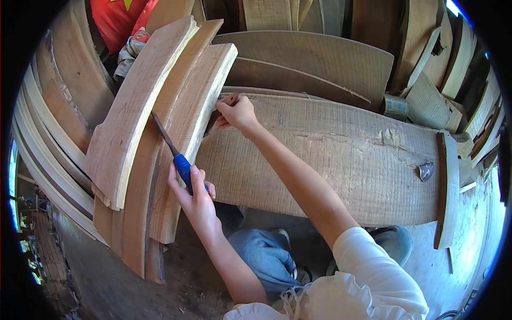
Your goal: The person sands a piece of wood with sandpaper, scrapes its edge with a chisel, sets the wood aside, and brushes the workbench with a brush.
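My left hand (196, 192) is closed around the blue handle of a tool (183, 166) with a narrow, dark, tapering blade; I cannot tell whether it is a file or a knife. Its blade points up and left over the stacked boards (176, 122). Farther up, my right hand (239, 114) pinches a thin dark brown plate (232, 99) at the right edge of the stack. Part of that plate is hidden by the fingers. Beneath my right arm lies a wide, rough-sawn plank (320, 160).
Curved boards (64, 154) lean at the left, and a large curved board (314, 58) stands behind the plank. A small dark piece (426, 171) lies near the plank's right end, beside a crosswise wooden strip (447, 192). A tin can (395, 106) lies behind. Red cloth (114, 24) hangs at the upper left.
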A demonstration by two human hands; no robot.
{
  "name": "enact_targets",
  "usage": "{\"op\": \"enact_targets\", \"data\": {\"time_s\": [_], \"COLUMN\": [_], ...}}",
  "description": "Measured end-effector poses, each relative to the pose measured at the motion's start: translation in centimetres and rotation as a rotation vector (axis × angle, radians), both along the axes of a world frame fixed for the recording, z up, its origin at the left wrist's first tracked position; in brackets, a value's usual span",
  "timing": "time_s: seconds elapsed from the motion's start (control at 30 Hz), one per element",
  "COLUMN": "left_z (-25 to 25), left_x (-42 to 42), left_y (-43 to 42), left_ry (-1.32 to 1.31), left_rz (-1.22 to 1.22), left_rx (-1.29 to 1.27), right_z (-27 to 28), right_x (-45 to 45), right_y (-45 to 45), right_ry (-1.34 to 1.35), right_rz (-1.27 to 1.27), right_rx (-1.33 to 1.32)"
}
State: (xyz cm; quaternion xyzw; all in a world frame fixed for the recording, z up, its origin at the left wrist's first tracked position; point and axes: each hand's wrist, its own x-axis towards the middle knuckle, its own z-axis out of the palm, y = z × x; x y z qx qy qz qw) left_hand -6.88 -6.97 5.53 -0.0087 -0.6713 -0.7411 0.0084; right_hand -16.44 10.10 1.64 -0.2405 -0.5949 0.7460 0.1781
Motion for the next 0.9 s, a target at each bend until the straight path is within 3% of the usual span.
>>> {"op": "enact_targets", "data": {"time_s": [0.07,0.1,0.2,0.3,0.4,0.5,0.6,0.7,0.77,0.9], "left_z": [-0.1,-0.1,0.0,0.1,0.0,0.2,0.2,0.1,-0.2,0.0], "left_x": [0.0,-0.1,0.0,0.0,-0.1,-0.1,-0.3,-0.1,-0.2,-0.4], "left_y": [-0.1,-0.2,-0.3,0.0,0.2,-0.1,-0.8,-1.3,-1.0,-1.4], "left_ry": [-0.007,-0.007,-0.004,-0.009,-0.003,-0.012,-0.02,0.002,0.057,-0.006], "left_rz": [-0.003,-0.001,-0.01,-0.016,0.003,-0.001,-0.027,-0.096,-0.031,-0.076], "left_rx": [0.001,0.002,-0.016,-0.006,0.002,0.007,-0.001,-0.103,-0.141,-0.144], "right_z": [-1.7,-1.9,-1.0,-0.3,1.3,-0.4,-2.0,-0.9,1.3,0.6], "right_x": [-1.2,-1.5,-0.8,0.9,3.9,4.2,4.2,5.3,6.8,6.5], "right_y": [0.6,1.7,4.0,4.6,1.8,0.1,3.2,7.4,7.3,2.1], "right_ry": [0.121,0.05,0.178,0.252,-0.006,-0.055,0.026,0.028,-0.008,0.1], "right_rz": [-0.13,-0.236,-0.652,-0.519,-0.083,0.186,-0.027,-0.55,-0.584,-0.109], "right_rx": [-0.111,-0.061,0.545,0.386,0.131,0.02,0.121,0.691,0.809,0.619]}}
